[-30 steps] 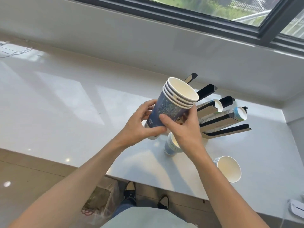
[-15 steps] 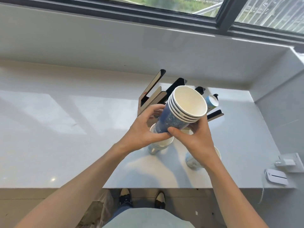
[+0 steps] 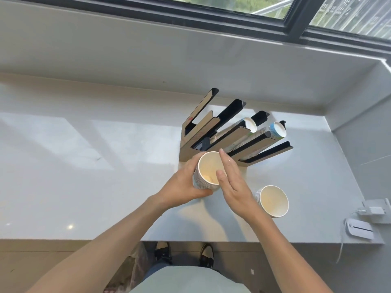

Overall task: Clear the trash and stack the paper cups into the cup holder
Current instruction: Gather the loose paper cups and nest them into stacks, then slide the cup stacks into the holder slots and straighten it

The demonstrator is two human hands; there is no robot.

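A stack of paper cups (image 3: 208, 171) stands upright on the white counter, its mouth facing up, right in front of the cup holder (image 3: 230, 136). My left hand (image 3: 183, 185) is wrapped around the stack's left side. My right hand (image 3: 231, 182) rests flat with fingers straight against the rim's right edge, not gripping. The holder is a slanted rack of black and tan channels; two channels hold rows of cups (image 3: 249, 124). A second short stack of cups (image 3: 273, 200) stands to the right of my right hand.
A white router-like box (image 3: 358, 228) and a charger with cable (image 3: 373, 210) sit at the counter's right end. A bag with trash (image 3: 131, 269) hangs below the counter's front edge by my feet. The window ledge runs behind the holder.
The cup stack was held tilted in the air with both hands; now it stands on the counter over the cups that were there. My right hand has let go and flattened against the rim.
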